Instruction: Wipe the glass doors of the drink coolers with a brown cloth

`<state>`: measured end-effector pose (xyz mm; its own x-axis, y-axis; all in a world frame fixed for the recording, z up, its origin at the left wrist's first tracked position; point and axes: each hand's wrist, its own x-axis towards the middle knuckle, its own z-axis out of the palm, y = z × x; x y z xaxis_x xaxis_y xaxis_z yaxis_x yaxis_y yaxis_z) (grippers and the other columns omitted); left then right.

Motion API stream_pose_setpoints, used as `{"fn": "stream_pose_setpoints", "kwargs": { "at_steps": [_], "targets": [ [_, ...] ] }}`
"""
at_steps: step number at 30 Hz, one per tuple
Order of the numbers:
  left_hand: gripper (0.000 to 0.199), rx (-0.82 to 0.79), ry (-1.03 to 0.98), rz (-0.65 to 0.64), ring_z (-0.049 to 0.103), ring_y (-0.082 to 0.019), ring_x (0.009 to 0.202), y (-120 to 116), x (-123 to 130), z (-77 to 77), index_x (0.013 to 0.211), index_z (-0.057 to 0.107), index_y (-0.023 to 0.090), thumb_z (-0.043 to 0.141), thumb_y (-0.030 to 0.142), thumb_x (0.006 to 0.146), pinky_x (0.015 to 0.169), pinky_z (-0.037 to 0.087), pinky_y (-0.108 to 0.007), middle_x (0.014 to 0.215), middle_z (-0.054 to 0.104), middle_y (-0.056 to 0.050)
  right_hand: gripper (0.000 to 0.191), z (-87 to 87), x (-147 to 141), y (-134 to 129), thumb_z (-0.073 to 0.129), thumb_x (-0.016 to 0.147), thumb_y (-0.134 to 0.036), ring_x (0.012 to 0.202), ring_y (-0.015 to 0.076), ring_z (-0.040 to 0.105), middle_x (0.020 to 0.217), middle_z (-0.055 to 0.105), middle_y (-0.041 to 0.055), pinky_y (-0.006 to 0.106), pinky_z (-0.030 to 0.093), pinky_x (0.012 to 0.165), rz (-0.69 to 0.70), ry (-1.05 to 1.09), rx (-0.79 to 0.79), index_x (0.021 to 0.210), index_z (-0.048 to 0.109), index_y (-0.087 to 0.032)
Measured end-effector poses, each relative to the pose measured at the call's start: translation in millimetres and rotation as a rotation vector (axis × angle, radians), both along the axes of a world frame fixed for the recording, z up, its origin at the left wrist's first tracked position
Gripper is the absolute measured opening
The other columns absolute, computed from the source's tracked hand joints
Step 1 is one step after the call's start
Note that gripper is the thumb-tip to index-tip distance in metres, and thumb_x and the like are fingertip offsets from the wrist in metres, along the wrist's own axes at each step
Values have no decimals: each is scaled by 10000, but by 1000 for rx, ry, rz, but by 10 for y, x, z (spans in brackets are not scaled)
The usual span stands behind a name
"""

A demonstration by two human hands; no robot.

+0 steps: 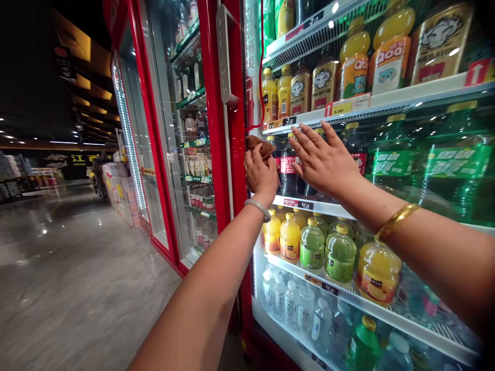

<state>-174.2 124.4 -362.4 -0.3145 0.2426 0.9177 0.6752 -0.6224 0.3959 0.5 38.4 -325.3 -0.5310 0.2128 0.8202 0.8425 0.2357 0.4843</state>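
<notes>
Left hand [262, 174] over brown cloth [258, 145]

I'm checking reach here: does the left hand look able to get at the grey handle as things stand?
Probably yes: the grey handle is above and to the left of the left hand, and nothing visible blocks the way. The brown cloth it holds could hamper a grip, though.
</notes>
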Motion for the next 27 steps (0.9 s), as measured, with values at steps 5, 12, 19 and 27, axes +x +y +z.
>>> {"fn": "stream_pose_setpoints", "kwargs": {
  "at_steps": [5,12,19,27],
  "targets": [
    [505,102,248,-19,357,-276,1621,-141,218,-406,1486,545,242,588,331,991,1340,308,-489,1649,498,-143,726,6,-4,-15,289,1044,-452,1671,258,138,1770,186,71,579,22,1383,-22,13,-34,1699,208,-152],
    [505,16,257,0,342,-260,1630,-83,2,-245,1501,522,229,573,275,1000,1338,312,-478,1687,452,-150,664,19,-29,-95,289,1080,-404,1672,281,118,1764,189,142,564,-12,1385,-2,8,-70,1664,310,-91],
    [468,52,201,-33,374,-292,1612,-321,358,-686,1436,583,196,562,443,1040,1332,312,-515,1664,470,-190,612,38,-22,-95,245,1073,-294,1666,255,122,1753,218,127,576,22,1390,-21,12,-95,1639,343,-85],
    [547,52,53,-115,211,-218,1677,-287,313,108,1609,416,224,460,271,1065,1365,272,-460,1793,258,-101,620,42,-26,-80,216,1080,-314,1666,247,124,1757,222,109,553,1,1394,-1,34,-108,1650,348,-113]
  ]
}}
